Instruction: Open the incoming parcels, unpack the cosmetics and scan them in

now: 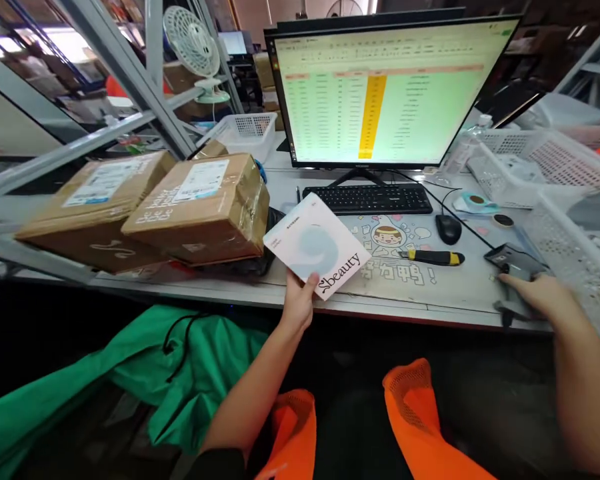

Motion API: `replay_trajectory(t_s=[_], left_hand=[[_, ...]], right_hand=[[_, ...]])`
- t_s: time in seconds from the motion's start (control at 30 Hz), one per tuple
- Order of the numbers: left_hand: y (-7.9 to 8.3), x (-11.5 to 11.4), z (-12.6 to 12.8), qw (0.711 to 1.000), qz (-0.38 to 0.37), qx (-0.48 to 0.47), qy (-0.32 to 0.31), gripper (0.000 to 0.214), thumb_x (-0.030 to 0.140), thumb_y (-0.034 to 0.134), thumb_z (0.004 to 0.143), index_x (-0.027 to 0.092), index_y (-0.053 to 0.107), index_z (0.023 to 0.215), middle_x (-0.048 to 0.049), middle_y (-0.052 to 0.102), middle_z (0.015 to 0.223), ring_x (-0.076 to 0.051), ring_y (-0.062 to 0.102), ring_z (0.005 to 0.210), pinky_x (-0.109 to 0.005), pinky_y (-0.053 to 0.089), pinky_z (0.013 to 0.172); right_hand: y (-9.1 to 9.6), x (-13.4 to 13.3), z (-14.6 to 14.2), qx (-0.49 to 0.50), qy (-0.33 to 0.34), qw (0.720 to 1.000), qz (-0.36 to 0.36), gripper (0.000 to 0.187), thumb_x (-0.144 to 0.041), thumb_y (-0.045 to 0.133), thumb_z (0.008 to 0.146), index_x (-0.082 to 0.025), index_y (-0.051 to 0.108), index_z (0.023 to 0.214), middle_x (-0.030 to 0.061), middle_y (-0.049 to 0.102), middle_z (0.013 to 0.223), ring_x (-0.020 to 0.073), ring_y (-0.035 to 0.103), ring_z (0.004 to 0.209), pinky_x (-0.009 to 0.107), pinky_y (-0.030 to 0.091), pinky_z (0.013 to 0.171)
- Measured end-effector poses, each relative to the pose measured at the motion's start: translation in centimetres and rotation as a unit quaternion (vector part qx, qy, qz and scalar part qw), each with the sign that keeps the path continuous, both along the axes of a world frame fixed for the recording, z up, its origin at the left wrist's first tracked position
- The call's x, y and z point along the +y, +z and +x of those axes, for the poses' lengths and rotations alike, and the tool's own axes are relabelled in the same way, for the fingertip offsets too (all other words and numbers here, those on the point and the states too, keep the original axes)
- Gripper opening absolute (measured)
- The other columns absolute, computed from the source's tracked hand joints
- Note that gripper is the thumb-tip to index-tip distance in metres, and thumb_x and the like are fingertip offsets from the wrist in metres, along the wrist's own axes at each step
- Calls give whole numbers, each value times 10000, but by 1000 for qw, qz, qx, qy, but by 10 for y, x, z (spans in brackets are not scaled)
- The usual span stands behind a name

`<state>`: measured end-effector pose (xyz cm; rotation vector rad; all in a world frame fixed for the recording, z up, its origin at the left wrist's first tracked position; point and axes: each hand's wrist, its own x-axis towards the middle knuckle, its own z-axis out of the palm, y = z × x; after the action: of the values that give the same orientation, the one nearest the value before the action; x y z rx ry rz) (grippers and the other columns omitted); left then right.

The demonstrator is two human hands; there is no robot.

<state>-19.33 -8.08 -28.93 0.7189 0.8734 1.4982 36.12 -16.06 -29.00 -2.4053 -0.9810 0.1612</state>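
My left hand (299,301) pinches the lower edge of a flat white box (316,244) printed with "beauty", holding it tilted above the front of the desk (260,287). My right hand (540,297) is wrapped around the grip of a dark handheld scanner (511,260) at the desk's right front, its head pointing left toward the box. Two taped cardboard parcels (200,207) with white labels lie left of the box.
A monitor (385,93) with a spreadsheet, a black keyboard (367,199), a mouse (448,229) and a yellow utility knife (433,257) sit on the desk. White mesh baskets (555,160) stand at right, a metal rack (125,73) and fan at left. A green bag (145,367) lies below.
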Motion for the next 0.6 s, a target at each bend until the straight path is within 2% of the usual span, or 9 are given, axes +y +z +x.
replay_trajectory(t_s=[0.07,0.1,0.13,0.2,0.27,0.33,0.43,0.5,0.6], left_hand=[[2,8,11,999,31,16,13,934,442,1066,607,246,584,1381,-142,633,1499,-309,580,1454,-400,448,1251],[3,14,15,999,43,19,20,952,400,1071,601,259,574,1400,-134,621,1514,-304,556,1481,-386,436,1258],[5,19,19,998,51,13,23,951,368,1068,602,269,573,1408,-122,620,1516,-298,540,1497,-376,426,1264],[8,31,26,999,37,-33,-1,866,364,1037,632,267,609,1379,-106,658,1474,-302,546,1490,-396,432,1265],[12,42,31,991,-13,-109,-73,692,453,958,698,236,671,1290,-111,716,1381,-339,587,1441,-468,472,1238],[17,52,36,969,-53,-171,-172,597,569,851,766,212,707,1222,-133,744,1300,-378,638,1358,-542,529,1169],[25,58,45,938,-37,-194,-285,629,711,752,808,219,727,1198,-160,739,1253,-372,703,1163,-561,610,1006],[29,58,51,933,-24,-182,-309,685,772,779,753,244,734,1187,-159,735,1230,-337,712,1026,-511,641,874],[32,54,53,935,-22,-173,-308,703,786,808,716,254,737,1170,-152,727,1220,-287,699,916,-455,639,777]], right_hand=[[11,-10,-27,34,-59,998,12,477,-577,847,492,-374,431,606,154,583,648,520,717,898,669,512,751],[19,-16,-45,72,-54,994,56,401,-568,827,535,-376,499,664,151,623,689,487,722,880,638,532,735],[28,-23,-65,125,-35,985,110,352,-562,820,573,-379,557,719,132,653,719,445,718,820,603,546,697],[47,-37,-108,255,34,945,202,308,-536,839,630,-366,624,770,71,661,703,342,658,647,510,534,591],[62,-47,-149,346,111,903,229,314,-496,878,647,-309,645,742,21,608,618,244,561,531,419,491,520],[72,-52,-185,385,162,888,193,334,-459,908,636,-252,690,782,-4,591,586,197,541,516,358,480,505],[79,-52,-229,430,203,873,110,476,-393,952,623,-232,750,1022,13,698,728,191,601,573,331,518,513],[82,-51,-249,474,231,848,60,521,-372,955,650,-247,733,1105,4,695,755,171,581,542,303,483,465],[87,-52,-266,548,282,787,-17,455,-398,911,751,-251,712,1133,-53,577,630,114,448,429,252,363,403]])
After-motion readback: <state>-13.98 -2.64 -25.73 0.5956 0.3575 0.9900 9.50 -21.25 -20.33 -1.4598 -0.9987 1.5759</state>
